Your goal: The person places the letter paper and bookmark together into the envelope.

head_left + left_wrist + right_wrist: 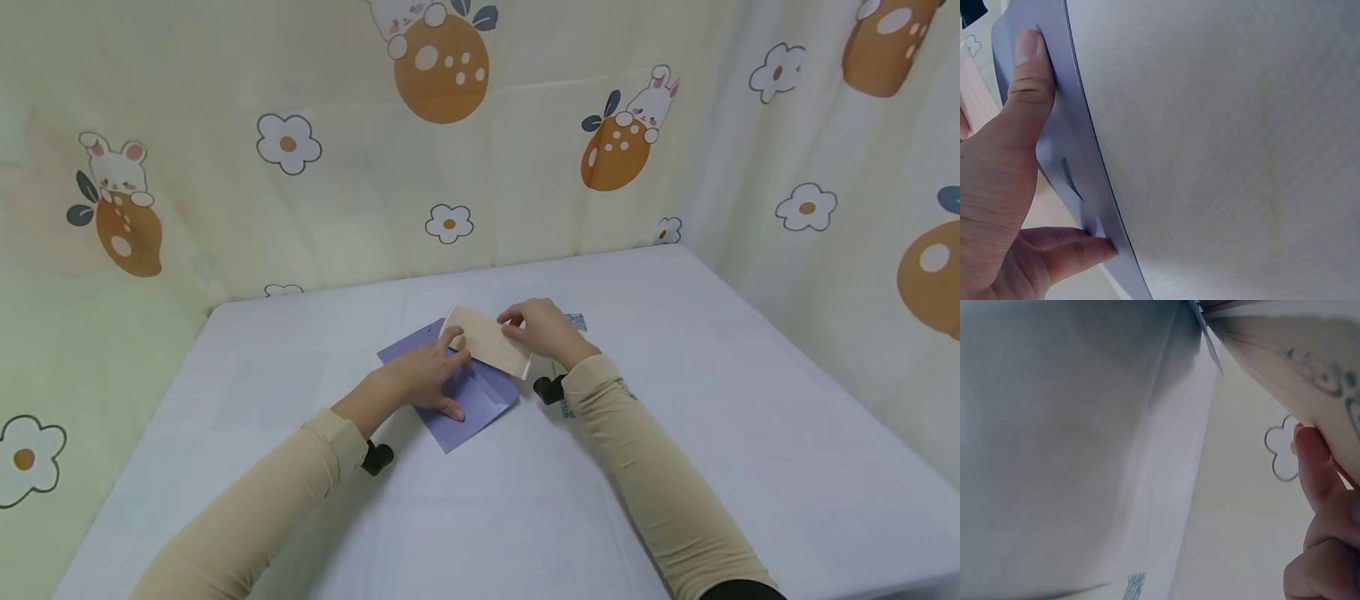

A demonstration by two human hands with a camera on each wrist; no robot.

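A purple paper envelope or folder [468,429] lies slanted on the table; whether it has a pocket is unclear. My left hand [423,375] is spread over it, thumb and fingers well apart, pressing on its surface. In the left wrist view, the thumb [1030,94] lies straight along the purple paper [1075,125], which has a small crease between thumb and fingers. My right hand [543,329] pinches the upper edge of a cream booklet [483,337], tilted over the envelope's upper part. In the right wrist view, the booklet [1300,381] shows layered sheets and a dark line drawing.
A flat piece with blue-patterned ends [576,322] lies partly hidden under the right wrist. The white cloth-covered table [420,533] backs onto a curtain [360,217] printed with rabbits, fruit and flowers. Black wrist cameras [377,457] hang below the sleeves.
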